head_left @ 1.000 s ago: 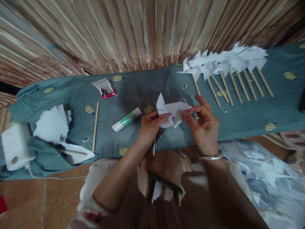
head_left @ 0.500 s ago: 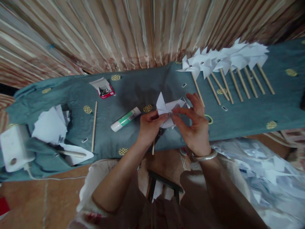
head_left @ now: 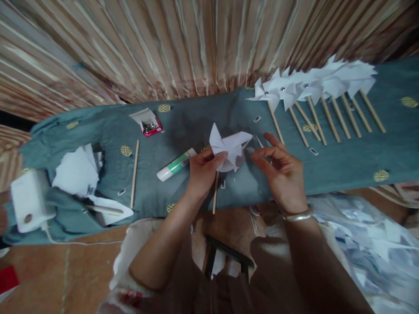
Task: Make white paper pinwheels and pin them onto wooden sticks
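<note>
We hold the paper pinwheel (head_left: 229,150) over the teal cloth (head_left: 343,161), between our hands. Our left hand (head_left: 203,172) clamps its centre (stick (head_left: 215,194) hanging below), and our right hand (head_left: 283,174) pinches its right vane.

Left hand (head_left: 202,171) grips white pinwheel (head_left: 231,148) on stick (head_left: 215,194); right hand (head_left: 284,172) pinches its edge. Glue stick (head_left: 176,164) just left. Finished pinwheels (head_left: 314,85) far right on table (head_left: 343,157).

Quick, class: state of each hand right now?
Left hand: closed, holding the paper pinwheel at its hub.
Right hand: closed, pinching the pinwheel's right blade.
</note>
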{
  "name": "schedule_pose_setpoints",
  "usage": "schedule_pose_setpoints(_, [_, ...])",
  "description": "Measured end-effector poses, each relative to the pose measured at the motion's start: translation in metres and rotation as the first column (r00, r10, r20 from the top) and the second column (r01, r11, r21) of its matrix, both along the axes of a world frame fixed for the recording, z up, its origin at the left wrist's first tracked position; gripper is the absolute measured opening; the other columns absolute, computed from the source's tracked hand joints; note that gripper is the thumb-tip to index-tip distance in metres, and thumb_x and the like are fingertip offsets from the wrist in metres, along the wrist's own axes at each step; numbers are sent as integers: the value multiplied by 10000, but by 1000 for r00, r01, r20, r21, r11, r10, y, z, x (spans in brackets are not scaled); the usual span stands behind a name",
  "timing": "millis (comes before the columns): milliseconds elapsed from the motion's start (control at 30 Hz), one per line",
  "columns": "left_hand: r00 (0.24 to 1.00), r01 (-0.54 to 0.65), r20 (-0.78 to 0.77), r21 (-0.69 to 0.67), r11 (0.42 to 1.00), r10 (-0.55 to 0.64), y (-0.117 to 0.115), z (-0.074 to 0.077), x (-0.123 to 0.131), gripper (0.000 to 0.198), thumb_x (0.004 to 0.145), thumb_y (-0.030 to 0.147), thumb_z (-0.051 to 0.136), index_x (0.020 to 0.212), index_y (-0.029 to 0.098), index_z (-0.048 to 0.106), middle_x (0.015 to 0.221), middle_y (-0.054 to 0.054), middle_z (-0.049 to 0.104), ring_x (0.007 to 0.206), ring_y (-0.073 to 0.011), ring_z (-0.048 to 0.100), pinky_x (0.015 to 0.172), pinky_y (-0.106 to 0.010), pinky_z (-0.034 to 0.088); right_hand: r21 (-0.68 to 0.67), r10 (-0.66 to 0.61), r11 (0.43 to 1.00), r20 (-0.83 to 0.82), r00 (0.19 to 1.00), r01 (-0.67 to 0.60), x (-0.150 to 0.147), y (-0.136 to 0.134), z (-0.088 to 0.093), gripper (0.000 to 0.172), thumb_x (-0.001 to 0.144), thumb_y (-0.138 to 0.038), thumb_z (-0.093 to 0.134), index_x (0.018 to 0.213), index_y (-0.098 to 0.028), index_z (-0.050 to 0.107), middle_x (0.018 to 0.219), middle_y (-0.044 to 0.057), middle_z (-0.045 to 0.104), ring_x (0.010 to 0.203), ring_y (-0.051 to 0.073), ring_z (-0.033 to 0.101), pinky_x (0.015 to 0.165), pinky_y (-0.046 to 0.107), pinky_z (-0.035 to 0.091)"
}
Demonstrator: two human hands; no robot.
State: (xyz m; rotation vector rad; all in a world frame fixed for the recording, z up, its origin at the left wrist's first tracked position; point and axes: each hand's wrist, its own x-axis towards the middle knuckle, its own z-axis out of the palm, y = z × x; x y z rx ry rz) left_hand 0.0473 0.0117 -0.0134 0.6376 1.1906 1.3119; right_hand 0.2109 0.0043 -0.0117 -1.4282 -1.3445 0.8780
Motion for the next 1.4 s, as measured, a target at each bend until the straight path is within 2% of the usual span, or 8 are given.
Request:
schedule_pose_setpoints(67, [999,-27,33,-4,1000,27,1,-1,-2,109,613,254,822,712,216,795,752,-3,777,668,-127,651,692,-267,508,53,-59,997,143,988,51,2,1,-6,47,793,-271,712,772,-230,720,1419,75,602,1431,319,445,1209,582,273])
schedule_pose_setpoints(200, [995,-15,97,-40,999,19,1,0,-3,160,587,282,844,721,210,793,752,-18,779,672,-132,656,709,-277,509,149,-66,989,323,944,18,1,-3,-11,37,792,-242,697,795,-227,730,1441,73,577,1471,343,368,1204,614,262])
schedule_pose_setpoints(333, [993,-4,120,-86,996,14,-2,4,-3,175,588,287,847,725,197,785,759,-27,775,669,-137,659,697,-281,509,193,-6,980,260,966,-46,-4,-14,2,115,823,-223,693,920,-269,736,1489,37,534,1490,311,351,1220,614,235])
schedule_pose_setpoints(500, [989,38,143,-75,996,-27,-5,5,-1,176,604,277,847,742,187,784,734,-23,760,646,-120,643,678,-265,492,148,155,972,193,969,-185,-11,-22,10,135,808,-238,742,928,-299,751,1550,-17,466,1528,311,279,1218,591,275])
schedule_pose_setpoints(633, [992,64,111,-58,996,-58,-8,5,2,159,615,294,849,717,190,785,729,-26,760,639,-119,625,661,-265,479,145,128,977,173,977,-153,-14,-20,5,75,824,-251,740,875,-296,771,1537,-26,485,1515,307,312,1203,583,315])
schedule_pose_setpoints(867, [995,84,54,-59,995,-81,-10,8,4,185,593,325,875,701,199,793,703,-18,754,619,-114,604,644,-265,478,157,61,984,162,985,-86,-15,-17,5,30,829,-252,741,825,-278,757,1489,-17,542,1519,308,298,1210,600,286])
schedule_pose_setpoints(1133, [992,125,-16,-51,991,-126,-12,10,5,217,567,351,888,695,201,799,682,-11,742,636,-130,600,647,-271,482,143,21,989,154,988,-43,-16,-14,4,68,802,-243,759,748,-273,730,1439,-12,588,1490,312,358,1216,593,279])
schedule_pose_setpoints(1400, [972,197,-120,-52,979,-202,-12,9,2,145,641,330,817,666,193,777,625,5,686,627,-131,566,608,-259,439,22,75,997,-30,997,-75,-9,-9,-1,69,746,-241,799,735,-270,737,1340,22,649,1383,289,498,1213,558,289])
